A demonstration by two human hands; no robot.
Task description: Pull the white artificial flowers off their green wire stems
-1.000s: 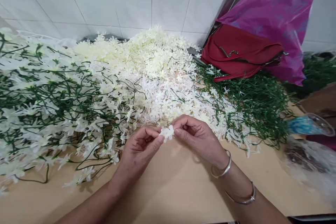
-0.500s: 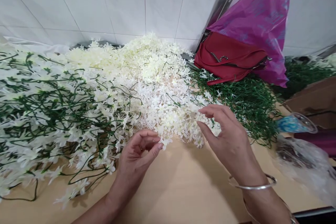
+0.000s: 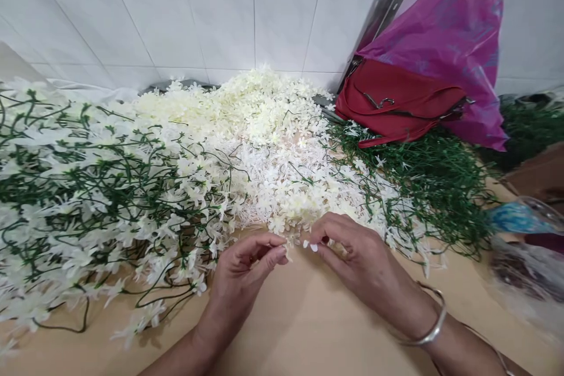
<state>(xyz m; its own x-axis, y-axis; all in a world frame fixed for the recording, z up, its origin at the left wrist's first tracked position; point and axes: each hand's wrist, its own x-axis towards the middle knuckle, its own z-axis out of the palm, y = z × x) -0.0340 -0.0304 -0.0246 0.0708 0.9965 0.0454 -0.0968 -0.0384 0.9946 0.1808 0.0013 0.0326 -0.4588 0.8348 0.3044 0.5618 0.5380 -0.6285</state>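
Observation:
My left hand [image 3: 244, 273] is closed in a pinch, with a pale artificial flower [image 3: 289, 251] showing at thumb and fingertip, partly hidden. Just to the right, my right hand [image 3: 356, 261] pinches a small white artificial flower [image 3: 311, 245]. A short gap separates the two sets of fingertips, low above the table front. Right behind them lies a heap of loose cream and white flower heads [image 3: 259, 108]. Thin white stamen-like pieces [image 3: 264, 167] are scattered through its middle.
At left, white flowers on green stems [image 3: 110, 188] form a thick pile. Green artificial foliage [image 3: 436, 188] lies at right, below a red handbag [image 3: 396, 100] and a purple plastic bag [image 3: 458, 41]. A blue-patterned cup [image 3: 520, 217] and a clear bag [image 3: 524, 282] stand farther right.
My right hand has come down and left towards my left hand, its fingers closing on a small white flower. The left hand keeps its pinch. The whole view has shifted slightly.

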